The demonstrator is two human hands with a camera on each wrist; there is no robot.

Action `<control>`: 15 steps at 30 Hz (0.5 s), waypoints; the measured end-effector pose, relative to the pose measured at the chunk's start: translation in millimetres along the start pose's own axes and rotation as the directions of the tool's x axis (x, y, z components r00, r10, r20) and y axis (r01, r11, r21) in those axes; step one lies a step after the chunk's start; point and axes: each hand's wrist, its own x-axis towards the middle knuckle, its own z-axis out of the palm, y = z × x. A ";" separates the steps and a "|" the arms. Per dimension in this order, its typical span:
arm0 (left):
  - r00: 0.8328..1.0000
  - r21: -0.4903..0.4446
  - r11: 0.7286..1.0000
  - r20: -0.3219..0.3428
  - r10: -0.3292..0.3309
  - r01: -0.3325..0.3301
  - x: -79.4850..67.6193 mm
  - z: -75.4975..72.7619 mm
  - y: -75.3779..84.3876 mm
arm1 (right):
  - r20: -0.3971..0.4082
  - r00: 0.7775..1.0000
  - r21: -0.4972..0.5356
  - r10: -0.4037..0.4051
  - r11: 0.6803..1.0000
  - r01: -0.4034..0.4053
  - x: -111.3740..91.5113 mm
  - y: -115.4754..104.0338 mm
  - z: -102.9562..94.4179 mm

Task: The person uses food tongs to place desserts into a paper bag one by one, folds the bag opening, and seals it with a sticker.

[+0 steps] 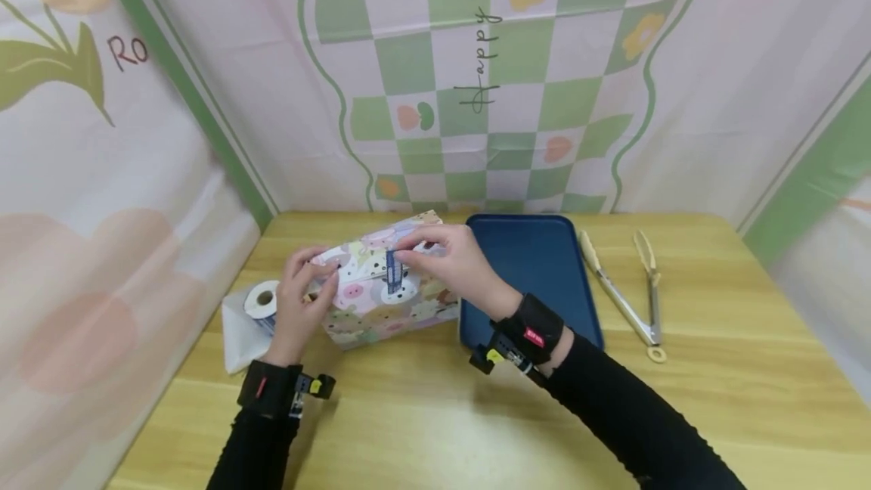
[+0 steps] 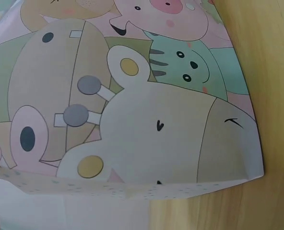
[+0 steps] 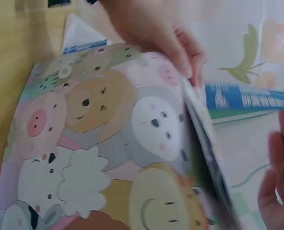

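A paper bag point(image 1: 391, 308) printed with cartoon animals is on the left half of the table, its top edge slightly apart in the right wrist view. At its upper left, my left hand point(image 1: 302, 301) grips the top edge between thumb and fingers. My right hand point(image 1: 463, 263) pinches one end of a blue strip of tape or label point(image 1: 394, 272) with white print, held over the bag's upper front. In the right wrist view the strip point(image 3: 250, 98) stretches from the bag's edge to my right fingers. The left wrist view is filled by the bag's side point(image 2: 147, 129).
Left of the bag stands a roll with a white core face and blue edge point(image 1: 261, 299), by a white packet point(image 1: 241, 335). A dark blue tray point(image 1: 531, 263) lies on the right, with metal tongs point(image 1: 629, 312) beyond it. Patterned cloth point(image 1: 490, 82) hangs behind the table.
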 end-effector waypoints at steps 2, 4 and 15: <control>1.000 -0.003 1.000 0.002 -0.010 0.010 0.1 -0.9 1.4 | 0.045 0.997 -0.090 0.059 0.994 -0.054 6.9 4.5 5.2; 1.000 -0.001 1.000 0.003 -0.014 0.014 0.9 -1.1 2.6 | 0.077 0.993 -0.150 0.094 0.985 -0.082 12.9 8.8 10.3; 1.000 -0.041 0.999 0.002 -0.022 0.022 2.0 -2.7 3.1 | 0.025 0.988 -0.313 0.149 0.940 -0.134 18.1 24.4 32.4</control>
